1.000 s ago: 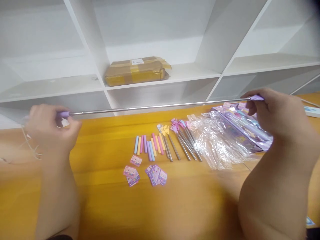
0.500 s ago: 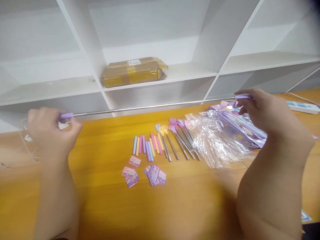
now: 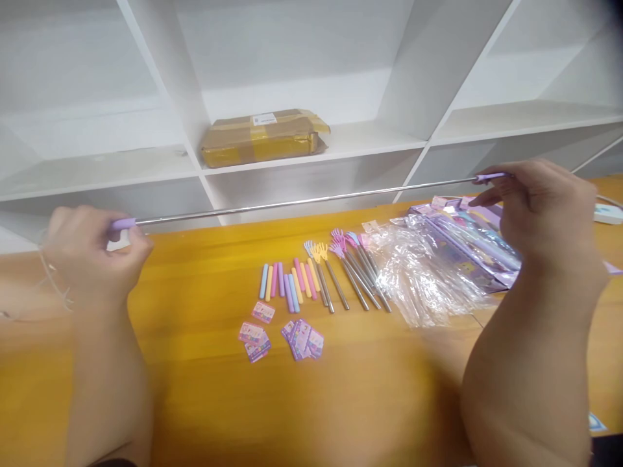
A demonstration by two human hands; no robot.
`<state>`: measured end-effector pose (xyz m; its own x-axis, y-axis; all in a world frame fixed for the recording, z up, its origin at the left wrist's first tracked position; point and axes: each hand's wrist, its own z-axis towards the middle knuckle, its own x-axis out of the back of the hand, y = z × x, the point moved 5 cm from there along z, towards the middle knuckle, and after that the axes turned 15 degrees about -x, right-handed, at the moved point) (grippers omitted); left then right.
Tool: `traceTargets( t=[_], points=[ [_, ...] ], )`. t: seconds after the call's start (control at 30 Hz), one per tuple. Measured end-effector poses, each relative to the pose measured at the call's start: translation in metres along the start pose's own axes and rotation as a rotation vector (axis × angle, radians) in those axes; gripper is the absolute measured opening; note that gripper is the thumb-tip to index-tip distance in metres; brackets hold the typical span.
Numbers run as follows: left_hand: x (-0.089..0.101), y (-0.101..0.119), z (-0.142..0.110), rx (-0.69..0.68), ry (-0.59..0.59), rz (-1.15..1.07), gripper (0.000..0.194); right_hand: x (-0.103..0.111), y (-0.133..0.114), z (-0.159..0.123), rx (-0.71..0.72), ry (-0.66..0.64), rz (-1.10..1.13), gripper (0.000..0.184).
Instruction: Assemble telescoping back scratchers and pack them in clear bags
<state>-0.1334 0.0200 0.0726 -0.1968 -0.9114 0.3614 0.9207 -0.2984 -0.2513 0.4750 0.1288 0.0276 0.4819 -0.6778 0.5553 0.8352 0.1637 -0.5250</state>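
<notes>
In the head view, one silver rod spans the space above the counter. The left hand has its fingers wrapped around the rod's purple handle; the right hand pinches its purple far end. Below lie eleven coloured sticks, at least six hand-headed rods, three clusters of cards, overlapping too much to count, and plastic bags, likewise uncountable. One parcel sits on the shelf.

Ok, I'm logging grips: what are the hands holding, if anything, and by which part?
A metal rod, by its ends: the left hand grips one purple end, the right hand pinches the other purple end.
</notes>
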Motion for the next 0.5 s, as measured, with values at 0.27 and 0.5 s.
traceTargets(
  t=[0.27, 0.5],
  points=[
    [-0.0017, -0.0052, -0.0039, 0.007, -0.015, 0.022, 0.014, -0.0072, -0.0057, -0.0020, -0.042, -0.041, -0.037, 0.026],
    [-0.0023, -0.0061, 0.0000, -0.009, -0.042, 0.088, 0.011, -0.0089, -0.0045, -0.0011, 0.086, 0.038, -0.047, 0.021]
  ],
)
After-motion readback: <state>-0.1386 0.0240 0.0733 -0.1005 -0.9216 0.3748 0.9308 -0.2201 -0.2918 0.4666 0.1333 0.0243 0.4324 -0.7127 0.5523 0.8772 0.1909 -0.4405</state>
